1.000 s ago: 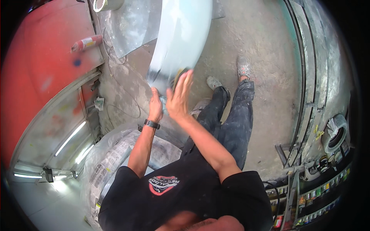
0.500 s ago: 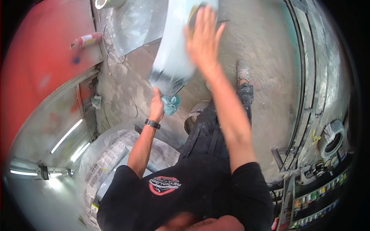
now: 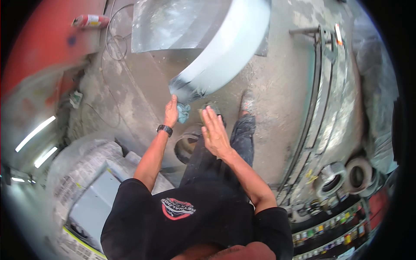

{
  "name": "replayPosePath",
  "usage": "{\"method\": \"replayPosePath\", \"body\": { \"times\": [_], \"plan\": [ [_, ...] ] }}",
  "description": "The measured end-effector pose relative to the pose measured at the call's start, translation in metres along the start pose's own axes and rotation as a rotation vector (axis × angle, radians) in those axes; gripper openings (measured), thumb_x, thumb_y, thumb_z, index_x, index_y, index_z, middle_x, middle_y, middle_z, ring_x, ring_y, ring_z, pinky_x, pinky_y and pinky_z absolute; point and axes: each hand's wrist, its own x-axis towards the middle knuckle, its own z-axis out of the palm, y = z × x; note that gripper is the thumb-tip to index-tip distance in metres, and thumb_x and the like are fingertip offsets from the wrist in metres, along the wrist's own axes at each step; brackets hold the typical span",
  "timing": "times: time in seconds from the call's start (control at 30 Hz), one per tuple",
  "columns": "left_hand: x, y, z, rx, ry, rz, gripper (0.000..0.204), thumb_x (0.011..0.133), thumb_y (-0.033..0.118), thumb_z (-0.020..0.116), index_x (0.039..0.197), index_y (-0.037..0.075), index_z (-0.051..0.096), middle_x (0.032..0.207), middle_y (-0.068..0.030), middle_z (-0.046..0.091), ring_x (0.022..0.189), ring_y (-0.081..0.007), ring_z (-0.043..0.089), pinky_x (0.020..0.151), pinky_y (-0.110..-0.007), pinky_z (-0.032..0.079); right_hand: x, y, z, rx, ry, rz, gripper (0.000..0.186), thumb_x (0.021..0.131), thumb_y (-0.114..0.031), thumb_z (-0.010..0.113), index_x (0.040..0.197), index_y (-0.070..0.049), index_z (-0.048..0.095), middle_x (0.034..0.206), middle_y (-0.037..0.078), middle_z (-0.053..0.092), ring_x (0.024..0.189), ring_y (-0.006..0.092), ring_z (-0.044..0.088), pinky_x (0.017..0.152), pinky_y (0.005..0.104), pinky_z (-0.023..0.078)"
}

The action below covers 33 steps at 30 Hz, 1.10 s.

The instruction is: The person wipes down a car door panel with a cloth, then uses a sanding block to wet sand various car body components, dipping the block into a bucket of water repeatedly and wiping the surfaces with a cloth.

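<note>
A long, curved, light grey panel (image 3: 229,52), perhaps a car body part, runs from the top of the view down toward me. Its near end is smeared dark. My left hand (image 3: 171,114) grips this end with the thumb on top, and a crumpled blue cloth (image 3: 183,113) is bunched in the same hand. To the right, my right hand (image 3: 216,135) is apart from the panel, its fingers stretched out together. Along them shows the yellowish edge of a thin sanding pad (image 3: 200,114), mostly hidden by the hand.
A dirty bucket (image 3: 185,146) stands by my legs. Behind the panel lies a grey sheet (image 3: 167,30). Paper-masked bodywork (image 3: 93,160) is at the lower left. At right are a metal rail frame (image 3: 314,108), tyres (image 3: 359,174) and shelves of small containers (image 3: 327,229).
My right hand has come off the panel's face and drawn back toward me, with the sanding pad. The panel appears more slanted to the right. My left hand keeps its hold.
</note>
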Motion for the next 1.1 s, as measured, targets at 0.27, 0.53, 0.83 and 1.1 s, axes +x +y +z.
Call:
{"method": "replayPosePath", "body": {
  "times": [0.27,0.53,0.83,1.1],
  "plan": [
    [-0.088,-0.113,-0.002,-0.730,0.096,-0.299,0.043,0.094,0.036,0.073,0.118,0.002,0.064,0.110,-0.0082,0.070,0.099,-0.0150,0.068,0.088,-0.032,0.055,0.013,0.067,-0.031,-0.243,-0.411,-0.076,0.051,0.103,-0.019,0.049,0.152,-0.005,0.038,0.154,0.022,0.040,0.142,0.0390,0.039,0.116,0.0573,0.031],
    [-0.288,-0.318,0.058,-0.674,0.189,-0.673,0.023,0.093,0.013,0.067,0.113,0.002,0.071,0.101,-0.0054,0.072,0.095,-0.0146,0.068,0.085,-0.031,0.055,-0.047,0.122,0.109,-0.205,-0.979,-0.064,0.047,0.104,-0.024,0.047,0.146,-0.003,0.045,0.141,0.026,0.053,0.129,0.0436,0.052,0.108,0.0459,0.044],
    [-0.408,-0.446,0.158,-1.166,0.489,-0.565,0.034,0.099,0.008,0.049,0.131,0.000,0.058,0.113,-0.0109,0.068,0.103,-0.0192,0.066,0.094,-0.034,0.054,-0.140,0.181,0.352,-0.274,-1.160,-0.210,0.049,0.100,-0.022,0.047,0.144,-0.001,0.045,0.141,0.027,0.051,0.130,0.0453,0.050,0.110,0.0518,0.040],
    [-0.436,-0.476,0.174,-1.009,0.684,-0.638,0.024,0.099,0.014,0.056,0.116,0.002,0.067,0.092,-0.0073,0.070,0.088,-0.0137,0.064,0.083,-0.029,0.050,-0.106,0.312,0.543,-0.639,-0.712,-0.055,0.043,0.097,-0.021,0.055,0.136,-0.002,0.047,0.127,0.029,0.053,0.121,0.0444,0.052,0.095,0.0466,0.049]
  ]
}}
